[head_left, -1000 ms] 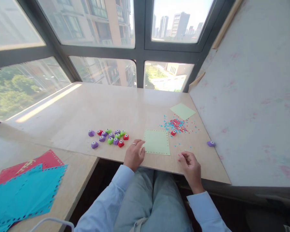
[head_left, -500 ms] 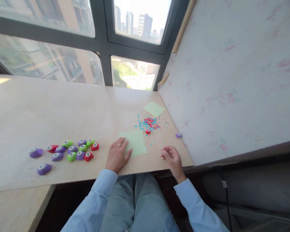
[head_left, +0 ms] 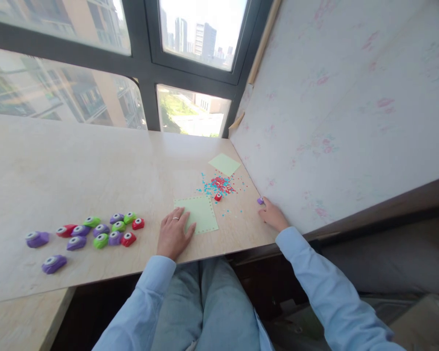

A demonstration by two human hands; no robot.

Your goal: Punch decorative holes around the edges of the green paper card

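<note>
My left hand point(head_left: 173, 233) lies flat, fingers spread, on the left part of a pale green sheet of paper point(head_left: 201, 217) with small holes punched along its top and right edges. Close to the wall, a small purple craft punch point(head_left: 260, 200) sits on the table. My right hand point(head_left: 273, 216) is at this punch, with a fingertip against its right side and the fingers apart. Just above the sheet's top right corner rests a red craft punch point(head_left: 218, 197). Behind it is a scattered heap of red and blue paper bits point(head_left: 221, 184).
A second green sheet point(head_left: 225, 164) lies farther back, towards the window corner. Several purple, green and red craft punches point(head_left: 101, 230) are grouped on the left of the table point(head_left: 95, 175). A flowered wall point(head_left: 336, 122) bounds the right side, and windows stand behind.
My right hand has moved right and forward from the table beside the sheet to the purple craft punch by the wall. My left hand stays on the paper. The view has shifted slightly right.
</note>
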